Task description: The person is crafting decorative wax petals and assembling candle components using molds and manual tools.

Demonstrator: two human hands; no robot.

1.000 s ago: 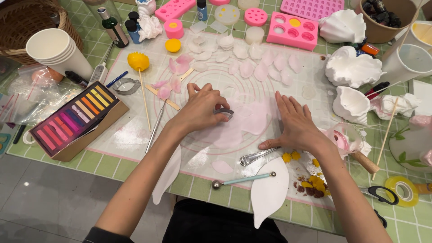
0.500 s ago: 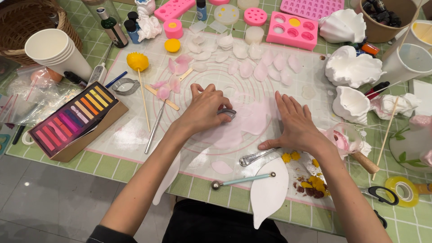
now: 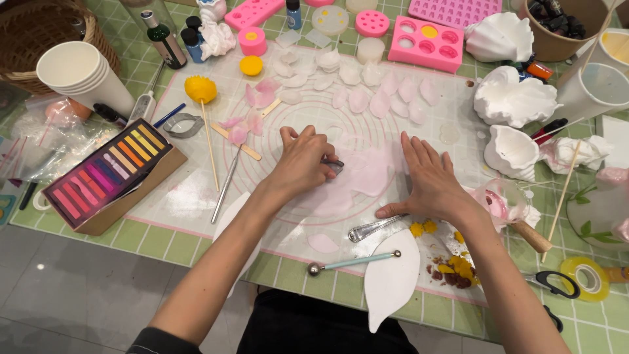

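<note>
Mat (image 3: 196, 196) bare beside the left hand (image 3: 303, 164); petals (image 3: 367, 98) crowd beyond.

Glossy metal cutter (image 3: 333, 165) presses soft matt pink paste (image 3: 357, 180) on a smooth translucent silicone mat (image 3: 196, 196).

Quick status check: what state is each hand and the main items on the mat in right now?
left hand: closed on a small metal cutter, pressing it into the pink sheet
right hand: flat, palm down, on the sheet's edge
pink sheet: rolled thin, flat on the silicone mat
cut petals: loose, spread on the mat
paper cups: stacked, upright
pastel box: open
ball tool: lying unused
scissors: closed, lying flat
</note>
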